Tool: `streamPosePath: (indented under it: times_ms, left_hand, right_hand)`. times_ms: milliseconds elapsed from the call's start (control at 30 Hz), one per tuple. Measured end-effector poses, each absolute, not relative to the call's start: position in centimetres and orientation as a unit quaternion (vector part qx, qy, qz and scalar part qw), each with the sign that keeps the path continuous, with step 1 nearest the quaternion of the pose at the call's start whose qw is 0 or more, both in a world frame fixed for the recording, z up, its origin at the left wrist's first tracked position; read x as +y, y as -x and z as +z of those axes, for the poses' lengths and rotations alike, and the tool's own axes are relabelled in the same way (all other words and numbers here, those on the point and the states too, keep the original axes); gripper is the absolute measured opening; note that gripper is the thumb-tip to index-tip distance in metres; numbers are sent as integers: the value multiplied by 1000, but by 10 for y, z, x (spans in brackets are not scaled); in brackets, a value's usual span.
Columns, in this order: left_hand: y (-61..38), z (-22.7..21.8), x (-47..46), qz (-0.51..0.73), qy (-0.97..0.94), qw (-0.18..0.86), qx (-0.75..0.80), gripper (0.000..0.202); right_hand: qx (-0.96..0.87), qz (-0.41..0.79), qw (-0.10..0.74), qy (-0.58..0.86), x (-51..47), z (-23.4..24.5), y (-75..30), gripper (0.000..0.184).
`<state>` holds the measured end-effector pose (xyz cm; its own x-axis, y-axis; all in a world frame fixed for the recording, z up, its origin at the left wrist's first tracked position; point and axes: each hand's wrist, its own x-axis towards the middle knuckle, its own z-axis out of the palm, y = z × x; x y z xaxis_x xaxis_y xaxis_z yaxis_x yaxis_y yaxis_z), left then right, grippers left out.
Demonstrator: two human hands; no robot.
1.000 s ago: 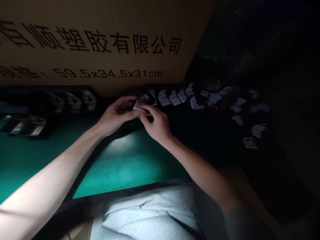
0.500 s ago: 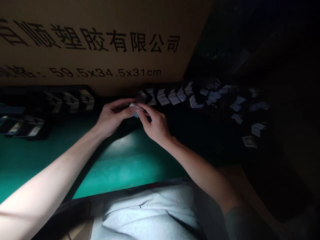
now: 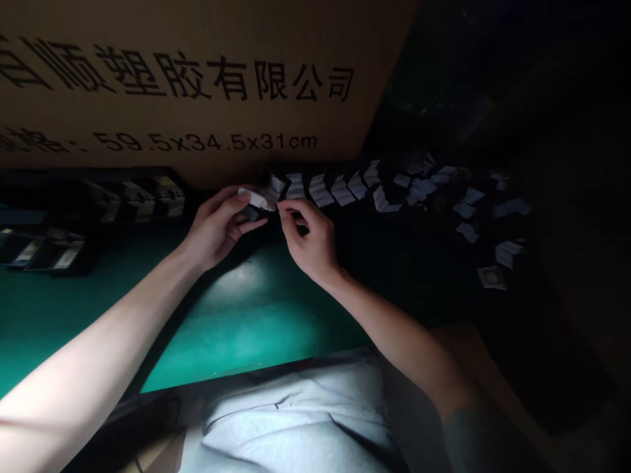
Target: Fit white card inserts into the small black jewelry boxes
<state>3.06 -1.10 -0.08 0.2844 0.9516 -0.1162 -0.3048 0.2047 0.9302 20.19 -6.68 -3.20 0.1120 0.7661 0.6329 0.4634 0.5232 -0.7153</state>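
Over the back of the green table, my left hand [image 3: 211,226] is closed around a small piece of folded white paper [image 3: 255,198], thumb on top. A small dark grey flat piece [image 3: 250,213] shows beneath it between the fingers; its kind is unclear. My right hand [image 3: 310,240] has thumb and forefinger pinched together at the paper's right end. What sits in that pinch is too small and dim to make out. Just behind the hands begins a row of folded paper slips [image 3: 320,190], stretching to the right.
A large cardboard box [image 3: 197,118] with printed characters stands behind the hands. Dark trays [image 3: 142,197] with several slotted pieces lie at the left. More loose white slips [image 3: 421,190] are scattered at the right, in shadow. The green table [image 3: 221,341] ends in front of my lap.
My hands have moved slightly apart. The white paper has come further into view in my left hand, and my right fingertips have shifted to its right end.
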Motion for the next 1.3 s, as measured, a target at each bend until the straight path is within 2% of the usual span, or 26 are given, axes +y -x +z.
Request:
streamPosePath:
  times_ms: [100, 433, 700, 900, 1067, 1300]
  left_hand:
    - [-30, 1, -12, 444, -421, 696, 375, 32]
    - [-27, -4, -10, 415, -434, 712, 365, 35]
    - [-32, -3, -8, 441, -425, 690, 385, 20]
    - [-36, 0, -11, 453, -420, 666, 418, 24]
    - [-31, 2, -12, 394, -479, 671, 406, 30]
    - [-27, -2, -14, 345, -534, 652, 412, 24]
  right_hand:
    - [-663, 137, 564, 473, -67, -31, -203, 15]
    - [-682, 99, 568, 451, -66, -33, -204, 22]
    - [-724, 46, 504, 468, -68, -30, -207, 25]
    - [-751, 11, 472, 463, -62, -18, -225, 19]
    - [-797, 67, 433, 416, -59, -13, -233, 12]
    - [-786, 171, 461, 375, -64, -19, -226, 14]
